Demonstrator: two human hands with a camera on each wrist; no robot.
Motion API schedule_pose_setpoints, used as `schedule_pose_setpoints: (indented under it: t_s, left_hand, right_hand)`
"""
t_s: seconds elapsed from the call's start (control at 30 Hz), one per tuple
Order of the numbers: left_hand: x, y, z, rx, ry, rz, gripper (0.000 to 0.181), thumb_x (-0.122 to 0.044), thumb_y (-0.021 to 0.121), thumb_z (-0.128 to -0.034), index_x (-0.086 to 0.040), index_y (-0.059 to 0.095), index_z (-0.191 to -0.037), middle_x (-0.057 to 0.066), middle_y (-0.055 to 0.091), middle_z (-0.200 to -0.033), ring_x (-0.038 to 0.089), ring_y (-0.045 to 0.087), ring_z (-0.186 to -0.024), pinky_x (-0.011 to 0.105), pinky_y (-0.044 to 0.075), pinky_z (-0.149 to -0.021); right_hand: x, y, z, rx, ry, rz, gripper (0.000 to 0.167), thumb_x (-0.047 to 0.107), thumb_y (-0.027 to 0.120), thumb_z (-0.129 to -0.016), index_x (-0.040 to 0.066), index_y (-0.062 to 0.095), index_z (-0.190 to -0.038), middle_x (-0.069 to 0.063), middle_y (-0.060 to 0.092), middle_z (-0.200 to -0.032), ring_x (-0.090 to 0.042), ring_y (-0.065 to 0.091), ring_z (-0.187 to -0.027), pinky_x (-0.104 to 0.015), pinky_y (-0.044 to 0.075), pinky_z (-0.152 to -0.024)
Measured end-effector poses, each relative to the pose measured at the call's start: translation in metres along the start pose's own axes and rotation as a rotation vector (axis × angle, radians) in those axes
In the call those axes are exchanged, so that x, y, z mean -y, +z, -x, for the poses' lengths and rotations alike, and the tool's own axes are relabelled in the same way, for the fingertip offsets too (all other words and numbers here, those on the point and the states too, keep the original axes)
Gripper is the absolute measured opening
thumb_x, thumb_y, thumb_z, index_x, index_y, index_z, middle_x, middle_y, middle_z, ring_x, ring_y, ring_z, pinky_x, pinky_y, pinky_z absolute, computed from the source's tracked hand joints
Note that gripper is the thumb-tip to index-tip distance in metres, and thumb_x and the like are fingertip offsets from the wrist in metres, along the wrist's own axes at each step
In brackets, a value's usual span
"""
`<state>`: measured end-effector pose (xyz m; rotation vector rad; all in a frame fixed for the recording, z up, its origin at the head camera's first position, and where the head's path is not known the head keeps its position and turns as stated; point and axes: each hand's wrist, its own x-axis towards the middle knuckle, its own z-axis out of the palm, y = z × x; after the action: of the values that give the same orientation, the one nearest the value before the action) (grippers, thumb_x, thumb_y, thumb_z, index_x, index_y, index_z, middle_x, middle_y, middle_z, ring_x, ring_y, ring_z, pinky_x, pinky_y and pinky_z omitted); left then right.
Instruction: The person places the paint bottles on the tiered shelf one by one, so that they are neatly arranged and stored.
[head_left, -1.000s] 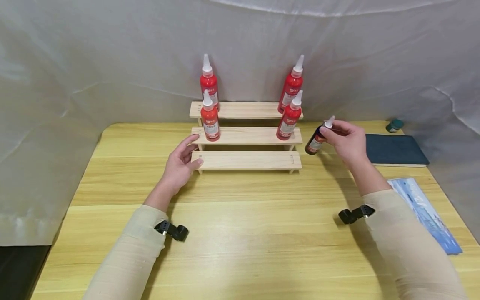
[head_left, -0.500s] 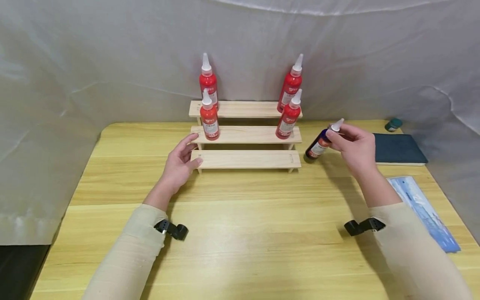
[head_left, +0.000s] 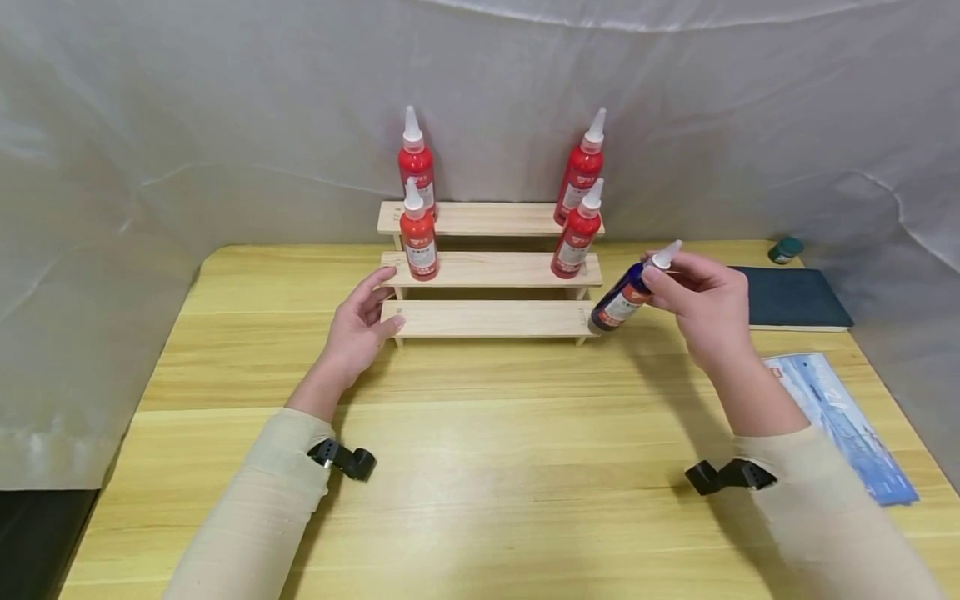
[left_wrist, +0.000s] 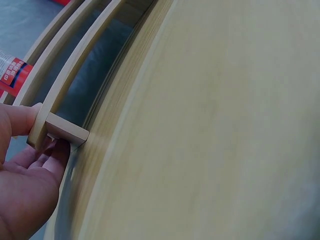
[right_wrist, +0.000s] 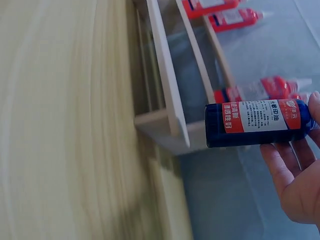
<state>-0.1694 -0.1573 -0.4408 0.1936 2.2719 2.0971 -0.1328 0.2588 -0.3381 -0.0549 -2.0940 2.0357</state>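
My right hand (head_left: pixel 701 304) pinches a dark blue ink bottle (head_left: pixel 622 304) near its white nozzle cap. The bottle leans, its base at the right end of the lowest step of a three-step wooden rack (head_left: pixel 491 318); whether they touch cannot be told. At the rack's left end, my left hand (head_left: pixel 360 325) holds it, thumb on the lowest step and fingers around the end by the leg (left_wrist: pixel 67 129). Two red bottles stand on the middle step, one at the left (head_left: pixel 420 250) and one at the right (head_left: pixel 576 250). Two more red bottles (head_left: pixel 581 179) stand on the top step.
Right of the rack lie a dark green notebook (head_left: pixel 798 298) and a blue-and-white printed sheet (head_left: pixel 840 425), partly behind my right forearm. A small green jar (head_left: pixel 785 250) stands at the back right. Grey cloth (head_left: pixel 495 92) hangs behind the table.
The blue bottle first moved slightly right and tilted more, then came left to the lowest step's right end. My left hand and the rack have stayed in place.
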Motion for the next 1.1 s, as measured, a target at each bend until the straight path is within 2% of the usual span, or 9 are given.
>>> schedule_pose_setpoints:
  t_s: [0.2,0.4,0.73,0.93,1.1]
  left_hand:
    - [0.0,0.0,0.001,0.001,0.007,0.003,0.069,0.015,0.061,-0.0906,-0.02,0.048,-0.148,0.014,0.052,-0.143,0.024,0.046,-0.133,0.037,0.032,-0.114]
    - [0.0,0.0,0.001,0.004,0.007,0.01,0.069,0.016,0.061,-0.0903,-0.02,0.048,-0.148,0.013,0.051,-0.145,0.023,0.045,-0.134,0.037,0.031,-0.115]
    - [-0.001,0.0,0.0,0.0,-0.009,0.015,0.069,0.016,0.061,-0.0901,-0.019,0.048,-0.149,0.014,0.05,-0.146,0.024,0.043,-0.135,0.037,0.029,-0.116]
    - [0.0,0.0,0.0,0.003,-0.006,0.014,0.069,0.016,0.061,-0.0905,-0.018,0.048,-0.149,0.014,0.049,-0.146,0.024,0.043,-0.136,0.037,0.028,-0.116]
    - [0.0,-0.001,0.0,-0.001,-0.005,0.007,0.069,0.015,0.062,-0.0903,-0.02,0.048,-0.149,0.014,0.049,-0.147,0.024,0.043,-0.136,0.038,0.029,-0.116]
  right_hand:
    - [0.006,0.017,0.005,0.058,-0.064,-0.031,0.033,0.004,0.078,-0.086,-0.006,0.07,-0.117,-0.009,0.071,-0.107,-0.021,0.065,-0.094,-0.028,0.059,-0.072]
    - [0.01,0.035,0.008,0.086,-0.086,-0.061,0.031,0.002,0.078,-0.086,-0.005,0.072,-0.116,-0.009,0.072,-0.104,-0.019,0.066,-0.09,-0.028,0.059,-0.074]
    - [0.008,0.069,0.005,0.145,-0.123,-0.009,0.028,0.003,0.079,-0.086,-0.006,0.073,-0.112,-0.008,0.072,-0.1,-0.017,0.068,-0.084,-0.026,0.058,-0.076]
    - [0.005,0.091,0.001,0.189,-0.127,0.014,0.025,0.003,0.08,-0.084,-0.003,0.076,-0.108,-0.007,0.073,-0.106,-0.019,0.068,-0.088,-0.028,0.059,-0.077]
    - [0.0,0.106,-0.003,0.191,-0.123,0.04,0.024,0.0,0.082,-0.081,-0.003,0.077,-0.105,-0.009,0.073,-0.108,-0.018,0.069,-0.088,-0.028,0.058,-0.077]
